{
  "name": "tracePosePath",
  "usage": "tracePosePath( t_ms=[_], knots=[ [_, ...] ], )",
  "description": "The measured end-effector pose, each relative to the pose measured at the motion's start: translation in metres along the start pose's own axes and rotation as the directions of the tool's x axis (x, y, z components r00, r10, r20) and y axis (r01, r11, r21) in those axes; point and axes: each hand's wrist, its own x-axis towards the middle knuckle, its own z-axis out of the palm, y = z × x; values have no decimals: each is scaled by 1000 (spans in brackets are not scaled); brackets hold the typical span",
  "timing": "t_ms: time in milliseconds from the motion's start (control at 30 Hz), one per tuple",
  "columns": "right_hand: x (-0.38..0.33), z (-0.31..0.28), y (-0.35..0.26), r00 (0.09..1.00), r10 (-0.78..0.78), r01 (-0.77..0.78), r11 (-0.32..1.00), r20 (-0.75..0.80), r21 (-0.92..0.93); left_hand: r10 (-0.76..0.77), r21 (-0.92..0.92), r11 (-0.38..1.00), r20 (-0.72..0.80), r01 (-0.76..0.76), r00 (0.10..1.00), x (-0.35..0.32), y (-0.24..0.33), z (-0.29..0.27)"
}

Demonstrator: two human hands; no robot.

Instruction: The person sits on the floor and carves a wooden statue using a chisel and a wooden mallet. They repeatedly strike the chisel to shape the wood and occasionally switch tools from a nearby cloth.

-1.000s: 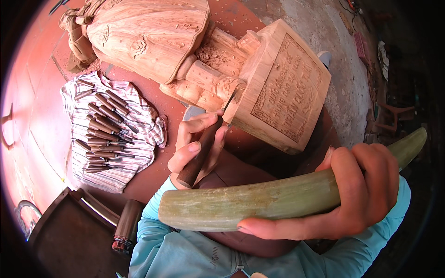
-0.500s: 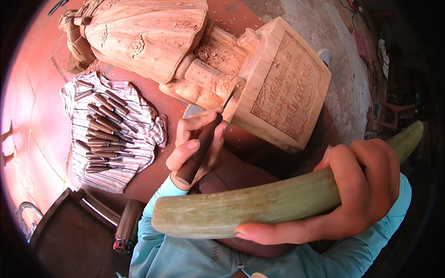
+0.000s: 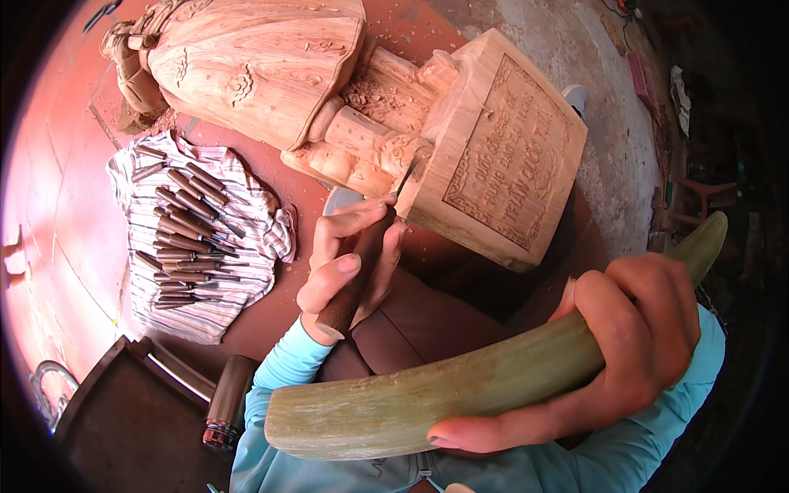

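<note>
My left hand (image 3: 349, 267) is closed round the dark wooden handle of a carving chisel (image 3: 362, 271). Its thin blade points up and right, the tip against the carved foot of a wooden statue (image 3: 255, 74) lying on its side, beside the statue's block base (image 3: 514, 148). That base bears a panel of raised lettering. In my right hand (image 3: 625, 345) is a curved, greenish club-like mallet (image 3: 427, 398), fingers wrapped over its narrower part. The broad end of the mallet lies below the chisel's butt, apart from it.
Several dark-handled chisels (image 3: 185, 234) lie on a striped cloth (image 3: 197, 323) at the left, over red floor tiles. A dark tray-like surface (image 3: 131, 427) and a brown cylindrical flask (image 3: 228, 403) are at lower left. Wood chips sit in the statue's hollows.
The mallet and my right hand have dropped slightly, widening the gap to the chisel handle. The chisel's handle has tilted a little, while its tip stays at about the same spot.
</note>
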Motion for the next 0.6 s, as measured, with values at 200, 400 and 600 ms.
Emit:
tracePosePath(
  t_ms=[200, 400, 600],
  knots=[
    [-2, -10, 16, 988, -102, 92, 992, 114, 85, -79, -10, 997, 34, 79, 996, 5, 2, 2],
    [-5, 4, 23, 999, 28, -30, 992, 17, 119, -153, -112, 982, 1, 152, 988, 1, -11, -7],
    [-10, 24, 37, 986, 12, 8, 993, -165, 122, -216, -104, 969, 95, 225, 972, 13, -20, -18]
  ],
)
